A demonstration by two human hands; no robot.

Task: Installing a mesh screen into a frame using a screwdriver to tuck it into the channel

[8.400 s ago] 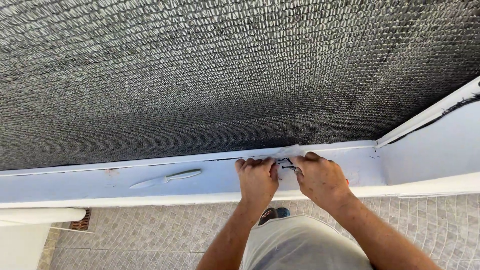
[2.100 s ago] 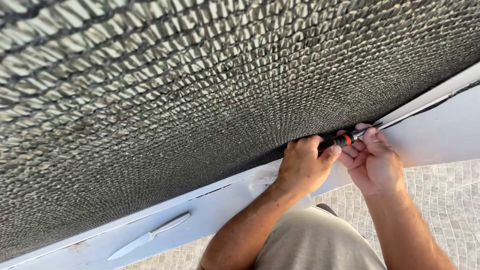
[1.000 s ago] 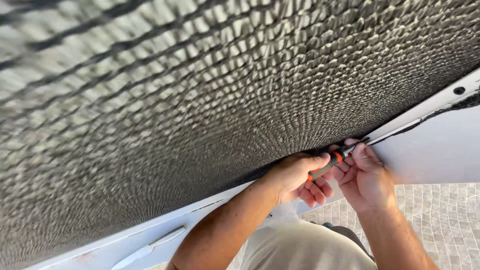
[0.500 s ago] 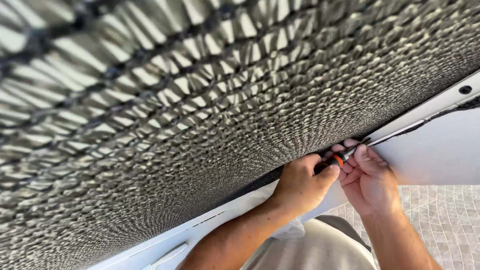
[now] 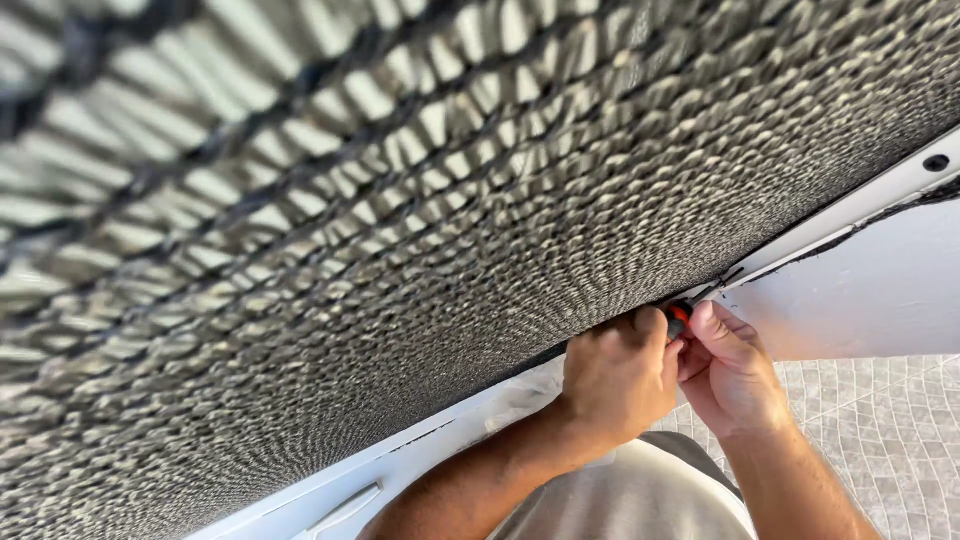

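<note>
Currently both hands work at the lower edge of the woven mesh panel (image 5: 420,230), beside the white frame (image 5: 860,200). The left hand (image 5: 615,375) is clenched against that edge, while the right hand (image 5: 730,370) fingers grasp a small orange-and-black tool (image 5: 679,316) there. Judged from this, a fastening step is in hand; the next move calls for steady pressure at the edge.

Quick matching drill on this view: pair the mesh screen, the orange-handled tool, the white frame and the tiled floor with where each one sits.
Things:
1. mesh screen
2. orange-handled tool
3. white frame
4. tiled floor

Places:
a. pinched between the left hand and right hand
b. bottom right, below the hands
c. fills most of the picture, upper left
d. runs along the mesh's lower edge

Pairs: 1-c, 2-a, 3-d, 4-b
</note>
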